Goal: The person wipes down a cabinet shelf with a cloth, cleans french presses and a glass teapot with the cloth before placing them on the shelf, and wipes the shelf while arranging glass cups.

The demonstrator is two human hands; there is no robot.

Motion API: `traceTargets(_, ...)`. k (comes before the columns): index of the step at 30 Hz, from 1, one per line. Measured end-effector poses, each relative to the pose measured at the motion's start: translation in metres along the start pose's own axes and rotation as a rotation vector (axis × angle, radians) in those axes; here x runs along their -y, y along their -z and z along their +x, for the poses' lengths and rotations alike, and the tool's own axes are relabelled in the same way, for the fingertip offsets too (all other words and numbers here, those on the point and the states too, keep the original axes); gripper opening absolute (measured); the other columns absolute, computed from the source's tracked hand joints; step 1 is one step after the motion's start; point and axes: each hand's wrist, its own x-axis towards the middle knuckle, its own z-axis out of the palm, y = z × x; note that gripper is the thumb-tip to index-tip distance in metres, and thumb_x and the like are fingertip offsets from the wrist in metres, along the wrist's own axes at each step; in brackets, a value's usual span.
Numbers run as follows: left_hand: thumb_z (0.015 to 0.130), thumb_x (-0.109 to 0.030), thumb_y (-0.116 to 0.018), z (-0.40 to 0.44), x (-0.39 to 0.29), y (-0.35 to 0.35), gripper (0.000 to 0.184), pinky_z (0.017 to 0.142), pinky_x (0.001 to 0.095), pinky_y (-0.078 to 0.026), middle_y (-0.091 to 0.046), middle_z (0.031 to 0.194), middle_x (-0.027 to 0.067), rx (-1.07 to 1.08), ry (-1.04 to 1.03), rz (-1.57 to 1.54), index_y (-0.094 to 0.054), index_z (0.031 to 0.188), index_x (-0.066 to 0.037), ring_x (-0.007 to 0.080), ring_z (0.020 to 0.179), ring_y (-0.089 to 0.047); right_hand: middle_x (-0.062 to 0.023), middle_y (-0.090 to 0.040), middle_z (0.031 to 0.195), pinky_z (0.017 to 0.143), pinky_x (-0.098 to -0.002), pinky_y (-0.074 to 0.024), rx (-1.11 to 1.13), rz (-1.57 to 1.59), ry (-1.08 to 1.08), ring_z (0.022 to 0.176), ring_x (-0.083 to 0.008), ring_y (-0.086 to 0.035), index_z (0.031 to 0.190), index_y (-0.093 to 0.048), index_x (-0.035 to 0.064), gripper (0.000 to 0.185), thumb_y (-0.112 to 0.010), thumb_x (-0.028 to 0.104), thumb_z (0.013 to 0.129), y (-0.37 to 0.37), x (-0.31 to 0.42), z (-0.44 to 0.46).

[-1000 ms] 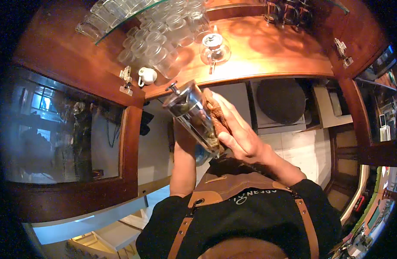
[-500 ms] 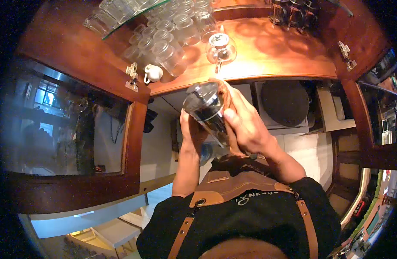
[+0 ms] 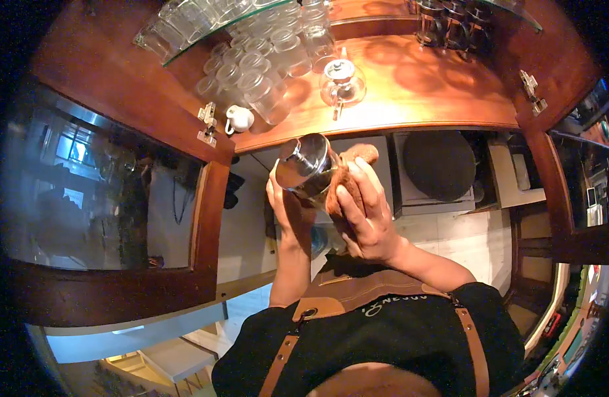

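Note:
A shiny metal-and-glass press pot [image 3: 308, 162] is held in front of my chest, tilted, with its metal end toward the camera. My left hand [image 3: 288, 205] is wrapped round its left side, partly hidden behind it. My right hand [image 3: 367, 221] grips a brown cloth [image 3: 347, 178] and presses it against the pot's right side. The cloth's upper end sticks out above my right fingers.
Beyond the hands is a wooden cabinet shelf [image 3: 410, 99] with a glass teapot [image 3: 342, 83], a small white jug [image 3: 239, 119], several glass jars [image 3: 265, 92] and several press pots [image 3: 453, 26]. Open cabinet doors flank me. A round dark plate [image 3: 439, 165] lies below the shelf.
The pot has turned, so its metal end now faces the camera and its plunger knob is out of sight. My right hand and the cloth have shifted round its side.

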Motion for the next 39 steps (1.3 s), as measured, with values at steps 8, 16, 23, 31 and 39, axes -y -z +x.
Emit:
traceTargets(8,0.101,-0.03,-0.053,0.002,-0.048,-0.018,0.035,0.052,0.0246,-0.042,-0.057,0.068,-0.0022,0.274,-0.028,-0.246,-0.058,0.075,-0.007,0.0073,0.055,-0.049,-0.0249,-0.06,0.126,0.103,-0.0399,-0.0426,0.137,0.718,-0.508,0.117,-0.0344,-0.058,0.134,-0.049,-0.0068,0.049,-0.036,0.03,0.105,0.024,-0.023,0.024)
traceTargets(16,0.102,-0.039,-0.053,0.019,-0.063,-0.03,0.036,0.044,0.0252,-0.031,-0.043,0.059,-0.0068,-0.179,0.432,-0.44,-0.05,0.075,-0.016,0.0066,0.046,-0.037,-0.0147,-0.067,0.111,0.091,-0.0345,-0.0479,0.139,0.577,-0.715,0.098,-0.0193,-0.062,0.124,-0.059,-0.0031,0.036,-0.042,0.023,0.106,0.012,-0.043,-0.015)
traceTargets(23,0.098,-0.053,-0.057,0.018,-0.053,-0.027,0.037,0.038,0.0229,-0.028,-0.046,0.063,-0.0072,-0.013,0.483,-0.571,-0.056,0.086,-0.018,0.0048,0.043,-0.038,-0.0136,-0.059,0.13,0.107,-0.0423,-0.0395,-0.187,0.298,-0.508,0.123,-0.0285,-0.054,0.139,-0.054,0.0043,0.042,-0.053,0.023,0.101,0.019,-0.039,0.004)
traceTargets(31,0.107,-0.038,-0.047,-0.007,-0.078,-0.067,0.036,0.066,0.0278,-0.051,-0.066,0.087,0.0026,0.039,0.224,-0.463,-0.063,0.1,-0.006,0.0114,0.075,-0.061,-0.0139,-0.032,0.16,0.12,-0.0534,-0.021,0.174,-0.318,0.078,0.148,-0.0346,-0.029,0.149,-0.045,0.0092,0.063,-0.06,0.032,0.092,-0.011,-0.029,0.006)
traceTargets(39,0.108,-0.033,-0.045,-0.015,-0.084,-0.069,0.035,0.047,0.0217,-0.023,-0.043,0.067,-0.008,0.221,0.177,-0.265,-0.052,0.082,-0.012,0.0012,0.053,-0.032,-0.0252,-0.004,0.165,0.119,-0.0591,-0.0172,-0.118,0.059,-0.161,0.147,-0.0556,-0.011,0.152,-0.043,0.0122,0.057,-0.053,0.022,0.097,-0.022,-0.062,0.0)
